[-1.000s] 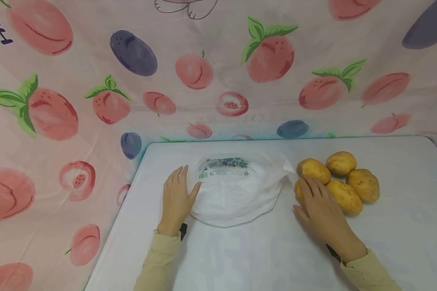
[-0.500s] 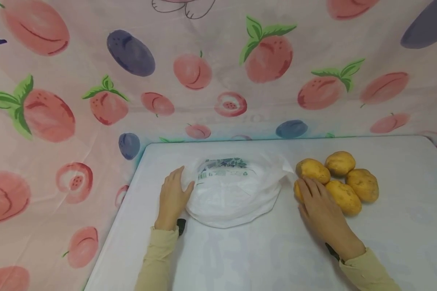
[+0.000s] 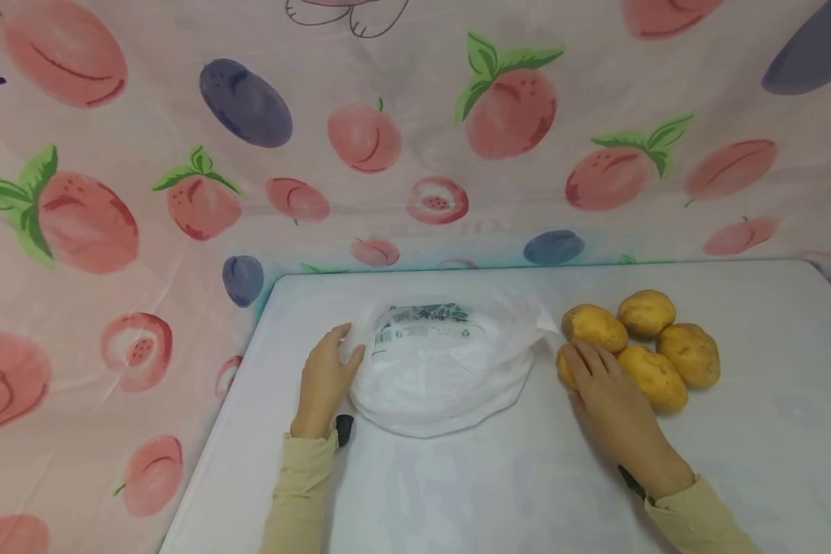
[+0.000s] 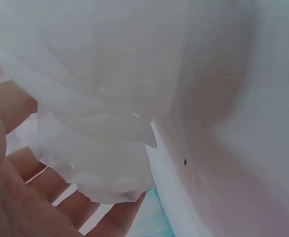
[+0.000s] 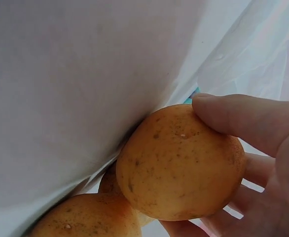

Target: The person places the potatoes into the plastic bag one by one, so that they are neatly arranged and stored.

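Note:
A white plastic bag [image 3: 443,377] with green and dark print lies on the table, its mouth spread. My left hand [image 3: 324,381] is at the bag's left edge, thumb and fingers apart; in the left wrist view the thin film [image 4: 100,163] drapes over the fingertips [image 4: 122,212]. My right hand [image 3: 612,404] grips the nearest-left potato [image 5: 181,163], thumb on one side and fingers curled round the other. In the head view the hand covers most of that potato. Other yellow potatoes [image 3: 654,377] sit close beside it in a cluster.
The bag's raised right corner [image 3: 543,319] stands close to the potatoes. A white-covered table [image 3: 485,492] carries everything. Behind and to the left hangs a pink cloth [image 3: 402,77] printed with fruit, meeting the table's back edge.
My left hand has drawn slightly left and its fingers have bent more, with the bag's left edge shifting a little left. My right thumb has moved in against the potato.

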`<action>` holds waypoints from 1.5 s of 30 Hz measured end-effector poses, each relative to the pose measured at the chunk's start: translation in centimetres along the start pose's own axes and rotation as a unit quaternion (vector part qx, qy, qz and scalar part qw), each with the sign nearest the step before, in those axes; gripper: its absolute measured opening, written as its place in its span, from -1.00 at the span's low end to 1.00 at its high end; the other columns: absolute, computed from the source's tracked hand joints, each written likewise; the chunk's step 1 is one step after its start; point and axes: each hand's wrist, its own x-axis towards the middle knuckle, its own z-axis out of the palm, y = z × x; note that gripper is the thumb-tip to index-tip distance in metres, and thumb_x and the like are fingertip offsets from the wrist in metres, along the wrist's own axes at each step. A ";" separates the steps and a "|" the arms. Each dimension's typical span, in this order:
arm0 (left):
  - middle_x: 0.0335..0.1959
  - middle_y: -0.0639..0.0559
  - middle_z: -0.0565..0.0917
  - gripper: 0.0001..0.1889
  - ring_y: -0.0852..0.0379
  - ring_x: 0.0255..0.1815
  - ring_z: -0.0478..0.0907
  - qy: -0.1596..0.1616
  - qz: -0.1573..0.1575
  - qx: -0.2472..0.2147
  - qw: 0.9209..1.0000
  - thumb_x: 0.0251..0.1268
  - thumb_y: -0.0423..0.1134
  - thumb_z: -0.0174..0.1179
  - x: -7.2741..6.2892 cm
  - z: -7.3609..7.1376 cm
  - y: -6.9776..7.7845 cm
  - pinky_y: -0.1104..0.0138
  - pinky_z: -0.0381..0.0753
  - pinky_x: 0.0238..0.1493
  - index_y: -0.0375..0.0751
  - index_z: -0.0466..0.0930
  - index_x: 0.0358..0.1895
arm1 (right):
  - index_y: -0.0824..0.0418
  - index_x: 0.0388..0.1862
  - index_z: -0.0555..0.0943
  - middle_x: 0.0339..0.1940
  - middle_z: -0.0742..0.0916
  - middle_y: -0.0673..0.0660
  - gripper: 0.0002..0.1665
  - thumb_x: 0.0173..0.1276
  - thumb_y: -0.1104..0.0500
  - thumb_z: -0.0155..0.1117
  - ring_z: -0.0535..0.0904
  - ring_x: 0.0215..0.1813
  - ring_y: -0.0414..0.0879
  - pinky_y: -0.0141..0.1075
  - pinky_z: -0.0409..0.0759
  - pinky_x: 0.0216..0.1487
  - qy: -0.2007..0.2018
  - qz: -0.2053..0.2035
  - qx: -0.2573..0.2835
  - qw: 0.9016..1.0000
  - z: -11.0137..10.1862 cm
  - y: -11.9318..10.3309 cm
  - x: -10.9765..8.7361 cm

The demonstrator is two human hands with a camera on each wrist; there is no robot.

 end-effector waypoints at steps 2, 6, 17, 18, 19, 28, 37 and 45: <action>0.28 -0.19 0.57 -0.48 -0.18 0.27 0.52 -0.002 0.002 -0.004 1.000 0.37 -0.14 0.25 0.0 -0.1 0.0 -0.05 0.49 0.27 -0.22 0.45 0.34 | 0.42 0.31 0.36 0.30 0.48 0.42 -0.14 0.02 0.41 0.55 0.37 0.32 0.33 0.23 0.46 0.24 -0.004 0.003 0.003 1.000 -0.1 0.0 0.0; 0.25 -0.18 0.60 -0.53 -0.17 0.25 0.54 -0.004 0.007 -0.007 1.000 0.38 -0.15 0.23 0.1 -0.2 0.0 -0.04 0.51 0.25 -0.19 0.50 0.30 | 0.41 0.31 0.37 0.30 0.48 0.41 -0.16 0.04 0.41 0.53 0.36 0.33 0.33 0.23 0.47 0.22 -0.013 0.011 0.009 1.000 -0.2 0.0 0.1; 0.17 -0.18 0.65 -0.59 -0.16 0.20 0.58 -0.001 0.013 -0.020 1.000 0.38 -0.20 0.23 0.1 -0.3 -0.3 -0.03 0.55 0.20 -0.18 0.55 0.25 | 0.40 0.31 0.39 0.30 0.48 0.39 -0.17 0.04 0.40 0.52 0.36 0.32 0.29 0.23 0.54 0.10 -0.013 0.017 0.013 1.000 -0.5 0.1 0.1; 0.16 -0.19 0.65 -0.59 -0.16 0.19 0.58 -0.001 0.013 -0.020 1.000 0.38 -0.20 0.23 0.1 -0.2 -0.3 -0.03 0.55 0.20 -0.18 0.55 0.25 | 0.40 0.31 0.40 0.29 0.48 0.38 -0.17 0.04 0.39 0.52 0.37 0.31 0.29 0.22 0.55 0.08 -0.012 0.019 0.012 1.000 -0.5 0.1 0.1; 0.15 -0.19 0.65 -0.59 -0.16 0.19 0.58 -0.001 0.013 -0.019 1.000 0.38 -0.20 0.24 0.1 -0.2 -0.3 -0.03 0.55 0.20 -0.19 0.54 0.25 | 0.40 0.31 0.40 0.29 0.49 0.38 -0.18 0.04 0.38 0.52 0.38 0.30 0.28 0.21 0.57 0.05 -0.011 0.021 0.012 1.000 -0.6 0.1 0.1; 0.23 -0.19 0.61 -0.54 -0.16 0.25 0.55 -0.012 0.004 -0.011 1.000 0.36 -0.17 0.26 0.2 -0.1 -0.5 -0.03 0.50 0.26 -0.19 0.51 0.29 | 0.38 0.27 0.46 0.22 0.54 0.36 -0.20 0.00 0.34 0.56 0.45 0.24 0.27 0.16 0.62 -0.04 0.004 0.025 0.010 1.000 -0.6 0.3 0.4; 0.16 -0.21 0.65 -0.57 -0.17 0.19 0.59 -0.008 0.017 -0.006 1.000 0.37 -0.19 0.25 0.3 -0.1 -0.5 -0.04 0.55 0.20 -0.20 0.53 0.26 | 0.37 0.25 0.49 0.19 0.57 0.35 -0.19 -0.04 0.34 0.58 0.50 0.18 0.28 0.16 0.64 -0.13 0.020 0.011 0.013 1.000 -0.9 0.3 0.6; 0.17 -0.21 0.65 -0.57 -0.19 0.21 0.57 -0.013 0.014 -0.004 1.000 0.39 -0.20 0.23 0.3 -0.2 -0.5 -0.06 0.53 0.22 -0.19 0.52 0.27 | 0.36 0.27 0.48 0.19 0.57 0.36 -0.19 -0.01 0.30 0.57 0.51 0.16 0.28 0.10 0.67 -0.25 0.029 0.001 0.010 1.000 -1.9 -0.2 1.1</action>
